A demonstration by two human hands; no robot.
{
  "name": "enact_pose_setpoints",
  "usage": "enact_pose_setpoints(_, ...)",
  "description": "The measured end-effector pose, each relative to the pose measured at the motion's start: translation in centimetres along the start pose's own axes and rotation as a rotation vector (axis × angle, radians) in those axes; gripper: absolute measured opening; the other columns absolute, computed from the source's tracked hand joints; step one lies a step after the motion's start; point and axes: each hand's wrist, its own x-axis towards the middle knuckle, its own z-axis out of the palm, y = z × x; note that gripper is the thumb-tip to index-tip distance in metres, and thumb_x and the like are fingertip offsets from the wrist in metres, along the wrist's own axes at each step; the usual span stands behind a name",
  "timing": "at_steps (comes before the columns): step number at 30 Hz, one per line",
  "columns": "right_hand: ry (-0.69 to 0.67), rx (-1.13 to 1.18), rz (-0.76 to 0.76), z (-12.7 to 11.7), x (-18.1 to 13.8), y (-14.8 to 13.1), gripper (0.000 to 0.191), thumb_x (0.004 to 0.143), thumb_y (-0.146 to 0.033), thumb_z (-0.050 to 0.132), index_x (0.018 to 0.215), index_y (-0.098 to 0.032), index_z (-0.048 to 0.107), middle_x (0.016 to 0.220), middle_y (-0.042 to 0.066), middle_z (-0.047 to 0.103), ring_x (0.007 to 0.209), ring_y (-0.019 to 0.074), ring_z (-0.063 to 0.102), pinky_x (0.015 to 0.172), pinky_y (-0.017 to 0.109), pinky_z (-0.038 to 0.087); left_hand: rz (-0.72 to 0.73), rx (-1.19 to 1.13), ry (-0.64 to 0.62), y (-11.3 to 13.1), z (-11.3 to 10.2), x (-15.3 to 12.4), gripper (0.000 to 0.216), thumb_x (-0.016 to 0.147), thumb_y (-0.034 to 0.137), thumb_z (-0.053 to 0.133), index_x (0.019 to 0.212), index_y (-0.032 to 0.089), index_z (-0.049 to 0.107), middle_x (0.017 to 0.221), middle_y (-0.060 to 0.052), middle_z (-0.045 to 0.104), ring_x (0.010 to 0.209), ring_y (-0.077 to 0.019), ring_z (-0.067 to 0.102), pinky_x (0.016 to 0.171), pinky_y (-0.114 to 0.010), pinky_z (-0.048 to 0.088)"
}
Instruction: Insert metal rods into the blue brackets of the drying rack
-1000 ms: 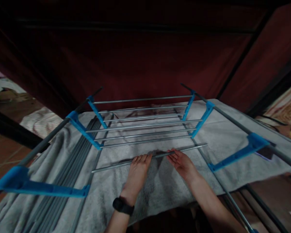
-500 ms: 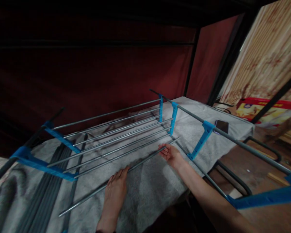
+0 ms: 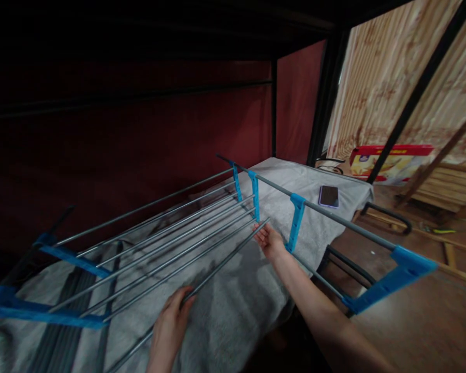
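Observation:
A loose metal rod (image 3: 227, 259) slants across the bed in front of a partly built rack. My left hand (image 3: 169, 324) is closed around its nearer part. Near the far end, my right hand (image 3: 270, 241) has its fingers curled under and against the same rod, palm up. The rack has several parallel metal bars (image 3: 166, 241) running between blue plastic brackets. One left bracket (image 3: 46, 313) and a right bracket (image 3: 255, 197) hold bar ends. Farther along the right-hand long tube (image 3: 326, 211) are another blue bracket (image 3: 296, 220) and a larger blue bracket (image 3: 392, 280).
Several dark tubes (image 3: 62, 321) lie on the grey blanket (image 3: 225, 316) at left. A phone (image 3: 329, 196) rests on the blanket's right part. Black bed-frame posts (image 3: 321, 103) rise behind. A red and yellow box (image 3: 390, 165) and wooden furniture (image 3: 446, 189) stand on the floor at right.
The view has turned right and tilted. The rod's far end now sits closer to the right-hand brackets, and its angle is steeper. Both hands remain on it.

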Motion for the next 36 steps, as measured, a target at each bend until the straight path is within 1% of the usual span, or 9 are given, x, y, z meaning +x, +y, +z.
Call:
enact_pose_setpoints(4, -0.013, 0.037, -0.054, -0.3, 0.1, -0.3, 0.015, 0.093, -0.021, 0.065, 0.079, -0.024, 0.062, 0.075, -0.003, 0.075, 0.065, 0.0108, 0.068, 0.069, 0.022, 0.057, 0.034, 0.01, 0.008, 0.0, -0.6, 0.2, 0.035, 0.086, 0.053, 0.054, 0.097, 0.027, 0.073, 0.102, -0.007, 0.081, 0.101, -0.0313, 0.077, 0.093, -0.049, 0.063)
enact_pose_setpoints(9, -0.031, 0.048, -0.068, -0.4, 0.4, -0.4, 0.019, 0.087, -0.014, 0.068, 0.076, -0.024, 0.057, 0.073, -0.006, 0.072, 0.063, 0.008, 0.066, 0.068, 0.019, 0.055, 0.085, 0.066, 0.016, 1.8, -1.3, -0.1, 0.036, 0.092, 0.053, 0.049, 0.098, 0.027, 0.072, 0.099, -0.006, 0.079, 0.099, -0.0291, 0.077, 0.092, -0.048, 0.063)
enact_pose_setpoints(12, -0.038, 0.048, -0.068, -0.3, 0.6, -0.7, 0.021, 0.084, -0.012, 0.068, 0.074, -0.024, 0.055, 0.07, -0.007, 0.07, 0.062, 0.0071, 0.065, 0.065, 0.017, 0.054, 0.068, 0.122, 0.037, 2.7, -1.1, -0.4, 0.037, 0.092, 0.057, 0.052, 0.1, 0.027, 0.072, 0.101, -0.006, 0.079, 0.098, -0.0295, 0.077, 0.091, -0.047, 0.063)
enact_pose_setpoints(15, -0.027, 0.06, -0.07, -0.2, 0.8, -1.1, 0.024, 0.08, -0.014, 0.073, 0.074, -0.025, 0.053, 0.068, -0.008, 0.068, 0.061, 0.0085, 0.064, 0.062, 0.018, 0.054, 0.036, 0.148, 0.058, 3.1, -0.6, -0.3, 0.038, 0.09, 0.058, 0.054, 0.099, 0.026, 0.072, 0.102, -0.007, 0.08, 0.099, -0.0316, 0.077, 0.092, -0.049, 0.062)
enact_pose_setpoints(20, -0.006, 0.098, -0.076, -0.4, 1.0, -1.8, 0.029, 0.076, -0.013, 0.077, 0.074, -0.026, 0.051, 0.063, -0.009, 0.064, 0.06, 0.0092, 0.062, 0.061, 0.019, 0.053, 0.068, 0.149, -0.013, 3.7, -0.5, 1.0, 0.038, 0.091, 0.056, 0.049, 0.095, 0.025, 0.071, 0.099, -0.008, 0.08, 0.097, -0.0316, 0.077, 0.093, -0.049, 0.062)
enact_pose_setpoints(24, -0.005, 0.11, -0.094, -0.3, 1.1, -2.1, 0.033, 0.073, -0.012, 0.08, 0.073, -0.025, 0.05, 0.06, -0.01, 0.062, 0.055, 0.0083, 0.058, 0.058, 0.018, 0.051, 0.087, 0.154, -0.044, 3.2, -0.6, 1.7, 0.039, 0.091, 0.053, 0.046, 0.093, 0.025, 0.072, 0.097, -0.009, 0.08, 0.096, -0.0307, 0.077, 0.093, -0.048, 0.062)
enact_pose_setpoints(28, -0.033, 0.08, -0.111, 0.2, 1.3, -1.7, 0.038, 0.07, -0.014, 0.083, 0.068, -0.024, 0.047, 0.056, -0.01, 0.06, 0.051, 0.008, 0.056, 0.055, 0.018, 0.05, 0.023, 0.118, -0.028, 1.8, -0.2, 1.1, 0.043, 0.09, 0.056, 0.047, 0.102, 0.024, 0.073, 0.108, -0.009, 0.081, 0.101, -0.0302, 0.077, 0.093, -0.046, 0.062)
enact_pose_setpoints(32, -0.031, 0.032, -0.134, 0.3, 1.5, -0.9, 0.038, 0.072, -0.017, 0.084, 0.067, -0.024, 0.047, 0.055, -0.009, 0.059, 0.05, 0.0082, 0.056, 0.055, 0.019, 0.051, -0.025, 0.085, -0.032, 1.5, 0.0, 0.7, 0.036, 0.089, 0.054, 0.053, 0.104, 0.028, 0.072, 0.105, -0.005, 0.082, 0.094, -0.0263, 0.078, 0.084, -0.037, 0.063)
enact_pose_setpoints(36, -0.004, -0.024, -0.127, -0.1, 1.9, -0.5, 0.025, 0.084, -0.02, 0.076, 0.072, -0.024, 0.054, 0.059, -0.007, 0.064, 0.051, 0.0084, 0.058, 0.054, 0.018, 0.052, 0.018, 0.151, -0.004, 1.9, -0.5, 1.0, 0.031, 0.09, 0.045, 0.052, 0.104, 0.028, 0.074, 0.104, -0.004, 0.082, 0.095, -0.0267, 0.078, 0.087, -0.039, 0.062)
